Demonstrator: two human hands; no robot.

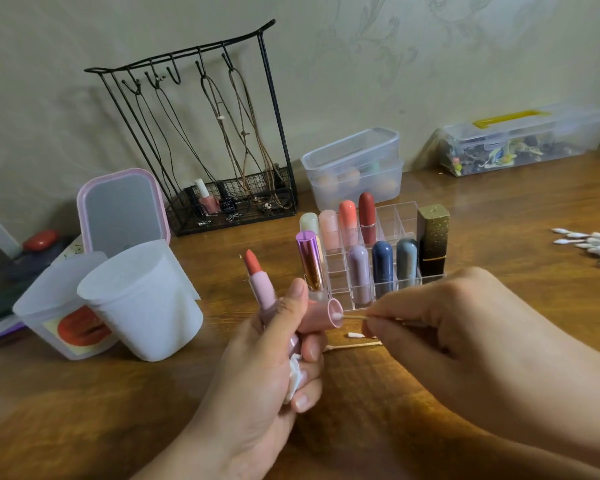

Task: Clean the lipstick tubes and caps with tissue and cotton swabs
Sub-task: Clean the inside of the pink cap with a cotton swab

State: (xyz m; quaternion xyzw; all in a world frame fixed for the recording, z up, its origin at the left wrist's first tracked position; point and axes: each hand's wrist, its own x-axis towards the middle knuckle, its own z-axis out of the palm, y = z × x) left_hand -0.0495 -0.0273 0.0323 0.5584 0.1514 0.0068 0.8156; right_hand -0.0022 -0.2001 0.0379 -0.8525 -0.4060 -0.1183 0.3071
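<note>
The left hand [278,344] is curled round three things at once: an open pink lipstick [260,282] standing up out of the fist with its coral bullet exposed, that lipstick's pink cap [321,318] pinched between thumb and fingers with its mouth turned right, and a wad of tissue [294,375] tucked under the lower fingers. The right hand [440,323] pinches the wooden stick of a swab [352,317] between thumb and fingertips, and the cotton tip sits just inside the cap's mouth. So the step in hand looks like swabbing out the inside of this cap, near the middle of the tabletop [430,427].

How much is already done is hard to judge. Two swabs [355,341] lie on the tabletop just below the cap, between the hands, which suggests some have been used; whether they are soiled I cannot tell. In the clear organiser [404,216] just beyond the hands stand about eight capped lipsticks, with a purple metallic lipstick [310,263] at its near left corner and a black and gold one [433,237] at its right end. Nothing shows which of these are cleaned. Several compartments are vacant.

A pile of fresh swabs [594,245] lies at the far right edge, and a tissue tub [142,303] sits to the left, so supplies remain. My guess is that the job is partway through, with the open tube itself likely needing a wipe and recapping next.
</note>
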